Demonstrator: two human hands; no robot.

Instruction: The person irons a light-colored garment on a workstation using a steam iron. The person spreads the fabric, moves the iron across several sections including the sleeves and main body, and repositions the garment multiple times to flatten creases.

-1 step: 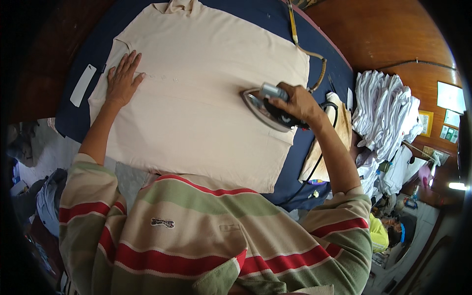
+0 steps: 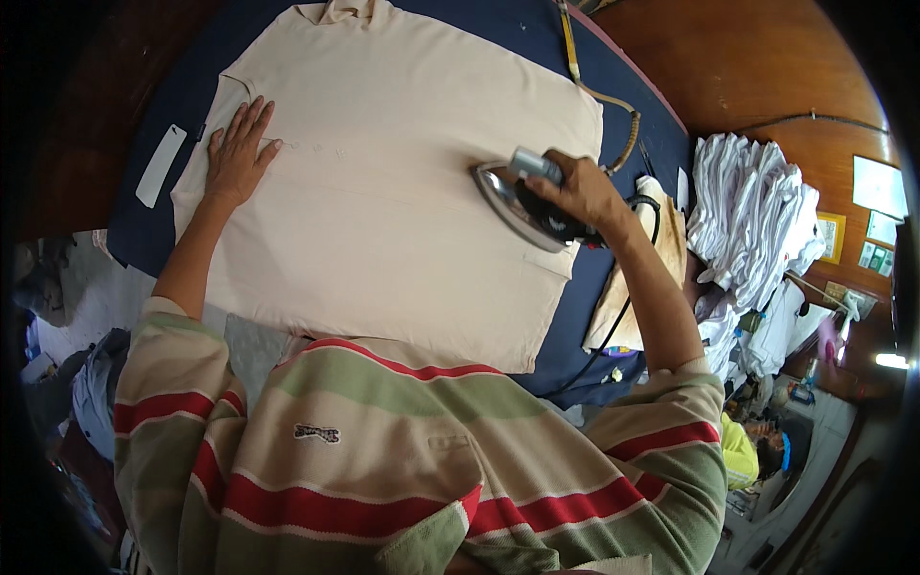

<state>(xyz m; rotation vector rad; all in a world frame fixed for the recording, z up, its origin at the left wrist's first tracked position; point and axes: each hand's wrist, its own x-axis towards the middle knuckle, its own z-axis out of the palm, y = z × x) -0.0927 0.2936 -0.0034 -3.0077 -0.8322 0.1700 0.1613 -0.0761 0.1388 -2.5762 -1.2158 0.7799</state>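
A cream shirt [image 2: 393, 192] lies spread flat on a dark blue padded table [image 2: 508, 38], collar at the far end. My left hand [image 2: 238, 153] presses flat on the shirt's left side, fingers apart. My right hand [image 2: 580, 192] grips the handle of a metal clothes iron [image 2: 508, 206]. The iron rests on the shirt's right part with its tip pointing left. Its cord [image 2: 618, 125] runs back along the table's right edge.
A white paper strip [image 2: 160, 165] lies on the table's left edge. A folded beige cloth [image 2: 661, 249] sits right of the iron. A pile of white garments [image 2: 747, 201] stands further right, against a wooden wall [image 2: 747, 67]. Clutter lies on the floor at the left.
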